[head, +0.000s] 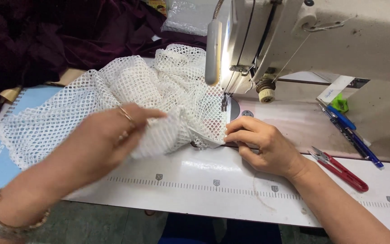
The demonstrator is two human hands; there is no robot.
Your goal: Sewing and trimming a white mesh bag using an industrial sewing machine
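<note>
A piece of white open-mesh fabric (113,90) lies bunched on the sewing table, running from the left up to the needle of a cream sewing machine (294,31). My left hand (109,135), with rings on a finger, grips a fold of the mesh near its middle. My right hand (260,144) rests flat-curled on the table, fingertips pinching the mesh's right edge just in front of the needle plate (238,110).
Red-handled thread snips (339,169) lie right of my right wrist. Blue pens (353,133) and a green object (339,103) sit further right. Dark maroon cloth (46,36) piles at the back left. A printed ruler strip (213,183) runs along the white table front.
</note>
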